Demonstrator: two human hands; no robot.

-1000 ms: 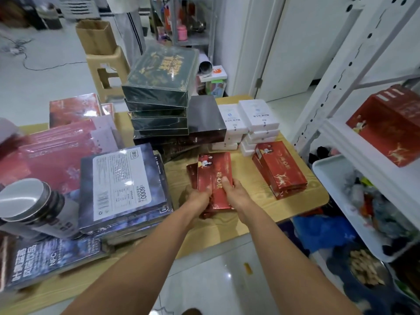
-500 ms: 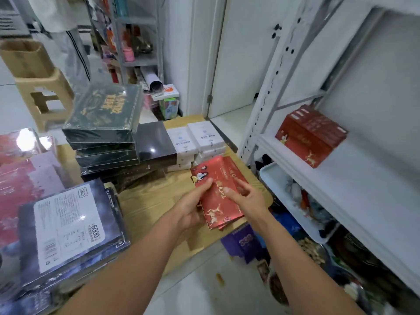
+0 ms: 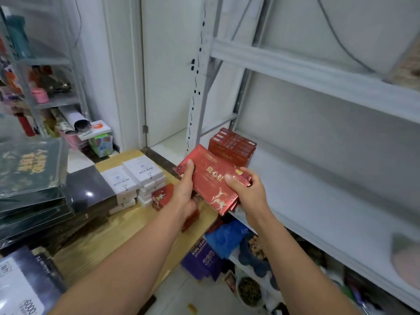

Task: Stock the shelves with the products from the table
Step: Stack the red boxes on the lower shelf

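Observation:
A stack of flat red boxes with gold deer print [image 3: 210,180] is lifted off the wooden table [image 3: 106,233], held between both hands near the front left corner of the white shelf [image 3: 318,201]. My left hand [image 3: 185,189] grips the stack's left edge, thumb on top. My right hand [image 3: 246,189] grips its right end, thumb on top. Behind them, a pile of the same red boxes [image 3: 233,146] stands on the shelf at its left end. More red boxes [image 3: 162,196] remain on the table under my left wrist.
White boxes [image 3: 134,178] and dark green boxes [image 3: 31,176] are stacked on the table. The shelf's upright post [image 3: 195,87] rises just left of the held stack. Bags and bowls [image 3: 229,253] crowd the floor and lower shelf. A higher shelf board [image 3: 318,76] runs above.
Both hands picked the red boxes up off the table and carried them up and right toward the shelf. The view swung right, away from the table.

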